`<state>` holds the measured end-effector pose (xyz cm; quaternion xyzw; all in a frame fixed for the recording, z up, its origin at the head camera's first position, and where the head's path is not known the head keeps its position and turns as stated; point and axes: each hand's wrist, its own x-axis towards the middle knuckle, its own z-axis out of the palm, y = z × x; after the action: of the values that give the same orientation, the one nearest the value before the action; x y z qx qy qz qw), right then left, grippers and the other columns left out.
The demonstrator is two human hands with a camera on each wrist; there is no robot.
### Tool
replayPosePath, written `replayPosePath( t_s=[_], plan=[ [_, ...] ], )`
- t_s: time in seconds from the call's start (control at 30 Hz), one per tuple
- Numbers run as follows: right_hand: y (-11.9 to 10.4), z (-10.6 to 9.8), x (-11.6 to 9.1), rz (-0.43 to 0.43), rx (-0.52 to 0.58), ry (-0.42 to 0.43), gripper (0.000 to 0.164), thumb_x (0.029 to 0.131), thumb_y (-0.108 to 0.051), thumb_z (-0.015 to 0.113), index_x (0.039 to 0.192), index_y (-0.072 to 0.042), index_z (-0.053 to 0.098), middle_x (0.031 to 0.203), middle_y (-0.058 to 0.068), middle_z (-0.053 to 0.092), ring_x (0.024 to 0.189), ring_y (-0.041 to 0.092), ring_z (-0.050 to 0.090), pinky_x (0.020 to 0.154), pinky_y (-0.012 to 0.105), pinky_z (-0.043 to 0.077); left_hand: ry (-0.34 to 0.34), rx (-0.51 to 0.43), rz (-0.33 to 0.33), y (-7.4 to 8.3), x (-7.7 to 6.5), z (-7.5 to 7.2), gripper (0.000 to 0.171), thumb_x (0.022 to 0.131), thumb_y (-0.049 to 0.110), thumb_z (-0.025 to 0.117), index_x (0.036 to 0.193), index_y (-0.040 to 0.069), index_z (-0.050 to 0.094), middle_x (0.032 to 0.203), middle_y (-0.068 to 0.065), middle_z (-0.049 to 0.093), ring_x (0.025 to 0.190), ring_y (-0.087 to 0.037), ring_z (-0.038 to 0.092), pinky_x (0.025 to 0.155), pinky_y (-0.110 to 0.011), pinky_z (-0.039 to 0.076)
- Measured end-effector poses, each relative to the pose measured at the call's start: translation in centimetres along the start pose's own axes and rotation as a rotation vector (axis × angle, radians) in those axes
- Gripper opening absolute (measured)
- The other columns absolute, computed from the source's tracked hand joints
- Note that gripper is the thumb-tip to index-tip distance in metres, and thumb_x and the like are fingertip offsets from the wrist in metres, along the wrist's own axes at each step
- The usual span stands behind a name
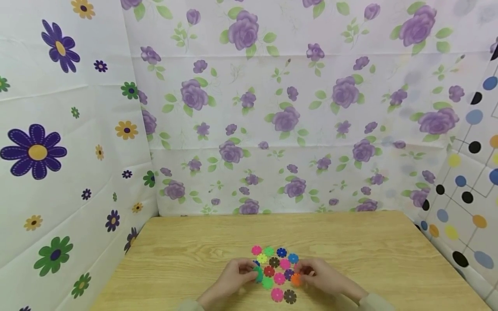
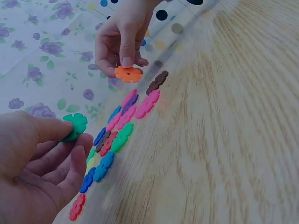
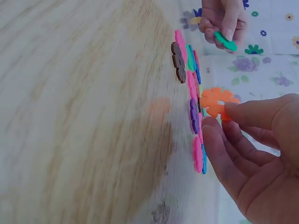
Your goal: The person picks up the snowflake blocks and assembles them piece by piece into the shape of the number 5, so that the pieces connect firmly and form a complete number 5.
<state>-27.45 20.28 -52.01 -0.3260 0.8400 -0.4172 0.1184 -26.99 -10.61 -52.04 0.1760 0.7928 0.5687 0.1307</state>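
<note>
My left hand (image 1: pixel 235 276) pinches a green flower-shaped disc (image 2: pixel 74 127) between thumb and fingers, raised above the table at the left of a group of discs. On the other side, my right hand (image 1: pixel 320 275) pinches an orange flower-shaped disc (image 3: pixel 218 102) by its edge, also off the table. Between the hands lie several flat notched discs, among them a red disc (image 1: pixel 269 271), a purple disc (image 1: pixel 288 274) and a light green disc (image 1: pixel 267 283). Nearest the front are a pink disc (image 1: pixel 277 295) and a brown disc (image 1: pixel 289 296). The two held discs are apart.
The discs lie on a wood-grain table (image 1: pixel 186 242). A floral cloth (image 1: pixel 264 172) hangs behind its far edge. Patterned cloths also hang at both sides, a daisy cloth (image 1: pixel 93 151) on the left and a dotted cloth (image 1: pixel 467 216) on the right.
</note>
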Motion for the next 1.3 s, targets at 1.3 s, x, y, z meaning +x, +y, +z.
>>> replayPosePath(
  t_s=[1.3],
  plan=[
    [-2.2,1.4,1.7,-0.166,-0.090,0.183,0.011,0.092,-0.008,0.064,0.098,-0.017,0.064,0.093,-0.004,0.065,0.080,-0.002,0.058,0.063,0.020,0.054,-0.046,-0.173,-0.068,1.8,0.3,2.5,0.026,0.088,0.004,0.067,0.112,-0.008,0.064,0.090,-0.006,0.067,0.078,-0.009,0.062,0.075,-0.025,0.058]
  ],
)
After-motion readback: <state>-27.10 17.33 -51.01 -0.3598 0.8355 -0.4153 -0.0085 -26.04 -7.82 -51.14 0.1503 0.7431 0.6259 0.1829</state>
